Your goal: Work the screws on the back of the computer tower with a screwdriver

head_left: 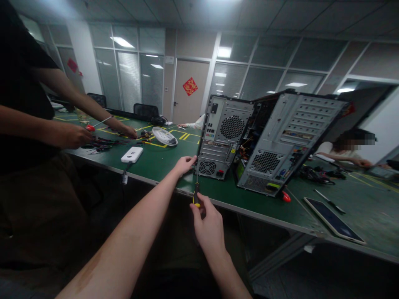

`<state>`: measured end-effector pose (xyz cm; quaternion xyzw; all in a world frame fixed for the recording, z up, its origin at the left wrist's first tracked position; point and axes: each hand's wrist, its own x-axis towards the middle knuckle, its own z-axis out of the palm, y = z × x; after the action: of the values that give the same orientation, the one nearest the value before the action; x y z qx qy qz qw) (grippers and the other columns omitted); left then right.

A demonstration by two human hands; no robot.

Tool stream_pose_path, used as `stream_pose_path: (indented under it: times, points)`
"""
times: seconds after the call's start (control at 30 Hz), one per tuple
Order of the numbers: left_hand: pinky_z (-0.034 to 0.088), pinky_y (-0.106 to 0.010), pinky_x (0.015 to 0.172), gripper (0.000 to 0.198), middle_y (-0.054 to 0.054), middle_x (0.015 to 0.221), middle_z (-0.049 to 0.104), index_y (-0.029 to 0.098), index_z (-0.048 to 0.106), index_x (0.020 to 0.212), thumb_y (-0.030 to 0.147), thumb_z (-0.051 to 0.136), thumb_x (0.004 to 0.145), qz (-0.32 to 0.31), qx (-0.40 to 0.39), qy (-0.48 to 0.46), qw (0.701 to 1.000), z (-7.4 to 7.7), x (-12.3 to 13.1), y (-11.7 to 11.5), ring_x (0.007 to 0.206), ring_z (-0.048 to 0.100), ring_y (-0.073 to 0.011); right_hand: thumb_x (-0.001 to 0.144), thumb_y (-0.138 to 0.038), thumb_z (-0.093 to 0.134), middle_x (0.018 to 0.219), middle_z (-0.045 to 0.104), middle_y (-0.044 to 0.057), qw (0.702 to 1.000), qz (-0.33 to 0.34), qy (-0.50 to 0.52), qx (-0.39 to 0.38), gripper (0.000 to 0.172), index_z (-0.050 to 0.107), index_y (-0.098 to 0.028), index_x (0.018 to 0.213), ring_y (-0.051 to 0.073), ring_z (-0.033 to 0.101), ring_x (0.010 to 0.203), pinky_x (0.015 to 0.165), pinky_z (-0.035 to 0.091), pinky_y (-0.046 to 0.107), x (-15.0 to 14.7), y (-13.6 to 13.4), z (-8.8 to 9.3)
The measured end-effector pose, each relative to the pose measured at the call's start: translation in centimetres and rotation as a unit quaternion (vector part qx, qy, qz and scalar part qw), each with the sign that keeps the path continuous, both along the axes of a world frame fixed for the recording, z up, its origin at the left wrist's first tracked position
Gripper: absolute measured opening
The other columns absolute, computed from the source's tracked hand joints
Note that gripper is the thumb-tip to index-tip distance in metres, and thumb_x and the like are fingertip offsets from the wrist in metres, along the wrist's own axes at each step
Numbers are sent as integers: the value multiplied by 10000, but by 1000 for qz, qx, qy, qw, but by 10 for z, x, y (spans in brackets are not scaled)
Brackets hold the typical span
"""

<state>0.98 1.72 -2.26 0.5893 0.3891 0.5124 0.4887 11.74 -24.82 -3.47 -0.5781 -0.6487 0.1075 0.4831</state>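
A grey computer case (222, 137) stands upright on the green table (162, 162), its rear panel facing me. My left hand (184, 165) rests against the case's lower left corner, fingers bent on its edge. My right hand (208, 224) is closed round a yellow-and-black screwdriver (196, 192), whose shaft points up toward the bottom rear edge of the case. A second, opened case (285, 141) leans tilted just to the right of the first.
A person on the left holds a red-handled screwdriver (92, 126) over cables (101, 144). A white power bank (132, 154), a white fan grille (164, 136), a tablet (334, 220), a tool (329, 202) and a red object (286, 197) lie on the table. Another person sits at far right.
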Motion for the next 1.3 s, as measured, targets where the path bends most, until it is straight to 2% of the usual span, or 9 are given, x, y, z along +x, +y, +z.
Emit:
stream_pose_path:
  times: [0.2,0.43,0.67,0.77,0.9,0.97,1.1,1.2,1.3]
  points:
    - [586,-335,821,642,-122,967,790,132,772,895,760,804,763,1,-2,-3,1000,1,8,3,973,723,-249,1055,-419,572,954,827,76,999,0,45,-27,334,702,-200,1271,247,794,819,755,588,328,7,5,6]
    - [588,-344,806,669,-118,962,782,128,771,892,784,789,759,0,4,4,1000,1,6,3,948,715,-248,1000,-291,617,1125,810,108,1000,5,-16,13,359,732,-175,1319,217,744,799,838,577,350,7,4,0]
    - [590,-335,819,619,-116,971,791,139,770,875,747,813,763,1,-6,-7,1000,1,2,-4,976,720,-250,1053,-429,584,942,827,70,999,-11,46,-15,330,703,-206,1266,230,788,785,727,585,309,2,0,6]
    - [588,-340,828,619,-113,960,788,138,766,875,744,820,760,0,-12,-14,1000,1,1,-7,987,721,-254,1047,-427,595,953,827,73,999,-5,37,-8,334,710,-202,1265,229,784,782,730,586,311,0,-1,5]
    - [588,-349,844,611,-110,951,787,140,766,871,736,835,751,-3,-15,-21,1000,1,1,-7,995,721,-260,1002,-326,635,1078,827,99,999,11,-24,23,328,745,-195,1282,208,742,758,797,590,333,2,-2,0]
    - [589,-352,849,606,-111,956,789,142,770,877,732,836,754,-4,-15,-22,1000,1,2,-6,996,722,-261,992,-310,639,1076,827,100,999,5,-33,19,330,750,-195,1280,209,736,751,798,590,337,3,-1,0]
    - [591,-351,832,626,-119,974,791,131,773,896,740,826,757,1,-13,-17,1000,2,5,-2,980,719,-256,1020,-408,629,920,823,69,1000,-14,17,-19,318,725,-204,1244,230,771,756,734,584,317,5,1,6]
    - [585,-338,816,621,-122,991,790,130,771,902,734,820,768,0,-12,-15,1000,2,7,1,983,718,-252,1043,-456,598,949,830,80,998,-18,53,-24,334,703,-205,1237,241,795,805,726,585,311,7,4,9]
    - [579,-332,826,600,-113,965,784,136,765,884,724,819,776,0,-12,-16,1000,2,7,2,982,715,-245,1027,-423,625,977,824,85,999,-12,30,-5,322,718,-199,1239,231,774,781,751,587,319,9,5,8]
